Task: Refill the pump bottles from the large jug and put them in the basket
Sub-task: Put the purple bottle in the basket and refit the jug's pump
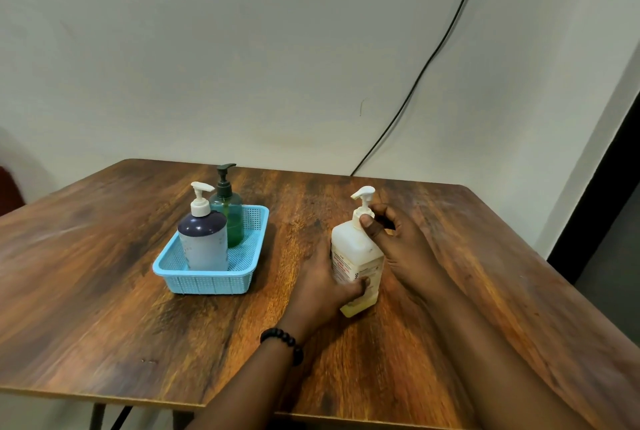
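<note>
A white square pump bottle (353,249) with a red-printed label stands on the wooden table (104,308), right of centre. My left hand (322,277) grips its lower body, thumb across the front. My right hand (391,239) pinches the white pump collar at its neck. To the left, a light blue mesh basket (211,280) holds two upright pump bottles: a pale one with a dark purple shoulder (204,242) in front and a green one with a dark pump (230,214) behind it. No large jug is in view.
The table's far edge meets a pale wall. A black cable (433,58) runs down the wall and drops behind the table. A dark doorway (609,207) lies at the right. A black bead bracelet (282,341) circles my left wrist.
</note>
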